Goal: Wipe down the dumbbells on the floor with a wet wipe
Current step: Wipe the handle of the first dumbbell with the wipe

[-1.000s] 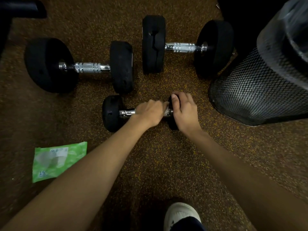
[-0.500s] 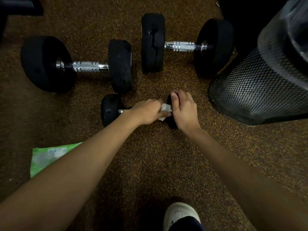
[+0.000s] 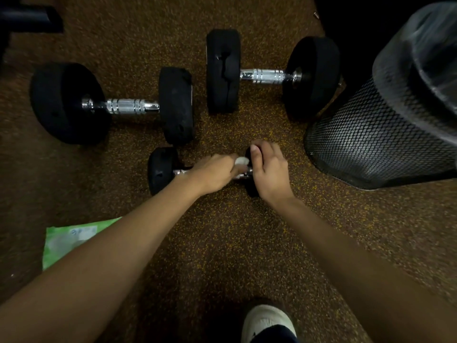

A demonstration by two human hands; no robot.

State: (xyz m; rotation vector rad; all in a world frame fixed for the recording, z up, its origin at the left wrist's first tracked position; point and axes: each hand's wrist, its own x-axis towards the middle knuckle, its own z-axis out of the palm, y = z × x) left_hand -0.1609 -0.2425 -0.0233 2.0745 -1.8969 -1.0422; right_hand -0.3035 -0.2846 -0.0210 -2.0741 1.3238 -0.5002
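Since half a second ago, the wipe (image 3: 241,161) has bunched into a small white wad at the left hand's (image 3: 214,173) fingertips, where it earlier showed as a flatter patch over the handle; both hands have kept their places. Left hand is closed around the wipe and lies over the chrome handle of the small dumbbell (image 3: 162,170), pressing the wad near the handle's right end. Right hand (image 3: 269,169) is curled over the dumbbell's right head, thumb on top, gripping it.

Small dumbbell lies on the floor (image 3: 222,243), nearest the person: black round heads, a short bright bar, mostly hidden by the hands. Left head shows matt, with a small pit.

Two large dumbbells lie beyond it. Left one (image 3: 133,106) has a ringed chrome bar and dull black heads. Right one (image 3: 268,76) has a cracked, gouged left head.

Mesh bin (image 3: 371,139) stands right, near the right hand. Green pack (image 3: 66,241) lies left, partly under the left forearm. White shoe (image 3: 268,320) shows at the bottom edge.
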